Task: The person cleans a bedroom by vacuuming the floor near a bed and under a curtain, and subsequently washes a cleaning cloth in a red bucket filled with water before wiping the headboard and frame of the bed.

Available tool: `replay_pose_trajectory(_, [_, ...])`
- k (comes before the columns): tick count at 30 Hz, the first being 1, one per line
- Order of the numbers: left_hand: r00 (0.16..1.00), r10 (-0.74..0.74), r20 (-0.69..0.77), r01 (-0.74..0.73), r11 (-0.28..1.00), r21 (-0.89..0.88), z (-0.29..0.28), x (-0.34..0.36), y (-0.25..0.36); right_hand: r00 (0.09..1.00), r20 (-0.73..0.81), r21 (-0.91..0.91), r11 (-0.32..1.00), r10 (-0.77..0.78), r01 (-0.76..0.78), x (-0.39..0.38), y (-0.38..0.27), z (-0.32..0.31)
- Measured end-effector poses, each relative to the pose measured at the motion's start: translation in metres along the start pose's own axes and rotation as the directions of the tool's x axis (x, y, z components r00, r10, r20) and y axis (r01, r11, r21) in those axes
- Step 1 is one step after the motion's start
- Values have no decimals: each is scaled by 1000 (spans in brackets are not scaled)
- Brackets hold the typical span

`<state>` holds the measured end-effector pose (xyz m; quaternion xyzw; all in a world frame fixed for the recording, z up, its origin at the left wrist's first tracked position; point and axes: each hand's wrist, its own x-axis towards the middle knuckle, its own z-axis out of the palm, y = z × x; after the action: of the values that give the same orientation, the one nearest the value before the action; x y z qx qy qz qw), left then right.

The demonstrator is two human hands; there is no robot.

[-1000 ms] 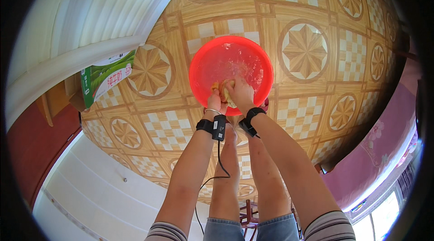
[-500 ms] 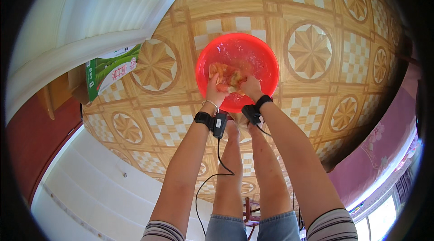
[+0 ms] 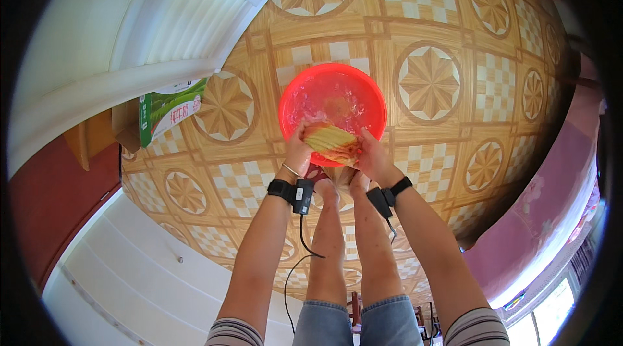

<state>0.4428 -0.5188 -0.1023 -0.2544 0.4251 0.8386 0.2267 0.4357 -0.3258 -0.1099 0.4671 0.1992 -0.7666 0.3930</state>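
A red plastic basin [image 3: 333, 89] of water stands on the floor in front of my legs. Over its near half, both hands stretch out a wet yellow and orange cloth [image 3: 329, 143]. My left hand [image 3: 298, 147] grips its left end and my right hand [image 3: 371, 154] grips its right end, both closed on it. Each wrist wears a black strap with a small device, with cables hanging from them.
Patterned floor [image 3: 429, 80] surrounds the basin. A green and white carton [image 3: 170, 112] stands at left beside a white panelled surface [image 3: 123, 60]. A reddish-brown door [image 3: 55, 210] is at lower left, a pink-covered piece of furniture [image 3: 519, 242] at right, chair legs behind me.
The cloth was bunched in the water and is now held spread between my hands at the basin's near edge. My hands have moved apart and toward me.
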Motion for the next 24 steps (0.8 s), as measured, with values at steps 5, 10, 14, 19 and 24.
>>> replay_pose_trajectory(5, [995, -100, -21, 90, 950, -298, 21, -3, -6, 999, 46, 50, 999, -14, 12, 35, 1, -19])
replay_pose_trajectory(10, [985, -171, -13, 147, 879, -453, -3, 8, -16, 981, 183, 82, 994, 61, -77, 12, -5, 38])
replay_pose_trajectory(14, [933, -166, -320, 137, 984, -113, -19, 34, -29, 901, 425, -160, 987, 86, -19, 14, 5, 30])
replay_pose_trajectory(19, [887, -92, -453, 392, 670, 630, -36, 51, -30, 929, 363, -400, 912, 65, 92, 18, 12, 39])
replay_pose_trajectory(24, [932, -287, -220, 333, 918, 214, -13, 44, -8, 964, 145, -384, 911, 222, -152, 14, 5, 24])
